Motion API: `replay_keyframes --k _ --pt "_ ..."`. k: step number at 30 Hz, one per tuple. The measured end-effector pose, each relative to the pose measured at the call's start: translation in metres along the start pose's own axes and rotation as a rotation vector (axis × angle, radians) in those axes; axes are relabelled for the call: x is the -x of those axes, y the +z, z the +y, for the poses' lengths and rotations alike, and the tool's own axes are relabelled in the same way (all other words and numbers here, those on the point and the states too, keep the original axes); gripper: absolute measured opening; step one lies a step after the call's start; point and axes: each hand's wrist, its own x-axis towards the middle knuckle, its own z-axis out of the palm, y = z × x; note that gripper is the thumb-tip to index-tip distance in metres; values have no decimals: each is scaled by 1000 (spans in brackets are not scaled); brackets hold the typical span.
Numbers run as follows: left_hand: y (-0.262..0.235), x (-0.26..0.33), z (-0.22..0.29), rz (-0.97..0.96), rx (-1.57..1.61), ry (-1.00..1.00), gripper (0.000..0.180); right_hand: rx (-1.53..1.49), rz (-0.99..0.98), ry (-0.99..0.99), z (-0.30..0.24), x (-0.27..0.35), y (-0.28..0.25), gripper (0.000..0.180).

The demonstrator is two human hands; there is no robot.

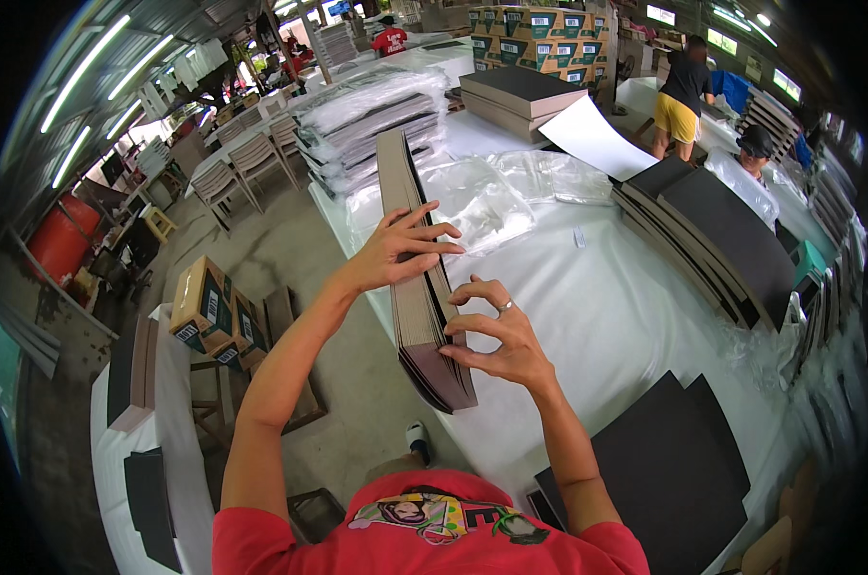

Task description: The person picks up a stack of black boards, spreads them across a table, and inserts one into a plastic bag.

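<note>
A tall stack of grey cardboard sheets with dark faces [419, 311] stands on its long edge at the left border of the white-covered table. My left hand [410, 251] lies across the top edges, fingers spread and reaching over to the stack's right side. Nearer to me, my right hand [499, 331] bends its fingers and thumb against the right side of the sheets, close to the near end. Its fingertips touch the edges there; how many sheets they take in cannot be made out. At the near end, some sheets fan slightly apart.
Clear plastic bags [482, 206] lie beyond my hands. Black boards [669, 470] rest at lower right, and a curved stack of dark boards [712, 240] sits at right. Plastic-wrapped bundles [367, 125] stand at the back. Cartons [218, 311] are at left. Other people work farther off.
</note>
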Motion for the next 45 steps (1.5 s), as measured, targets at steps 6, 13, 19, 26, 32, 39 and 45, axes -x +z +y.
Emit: replay_keyframes --k 6,13,19,26,32,39,45 --pt "1 0 -2 5 1 7 34 -14 -12 19 1 1 -1 29" --pt "0 1 -2 4 -6 5 34 -11 -10 12 2 2 1 29" --pt "1 0 0 5 -11 8 34 5 -5 -9 1 3 2 27" --pt "-1 2 0 8 -14 3 34 41 -74 -20 -3 -6 -4 32" --pt "0 2 -2 23 -18 29 34 46 -30 -17 0 -5 2 24" --pt "0 3 0 24 -16 7 34 41 -22 -9 -2 -5 2 25" --pt "-1 4 -3 19 -18 10 34 37 5 -6 -4 -4 5 27"
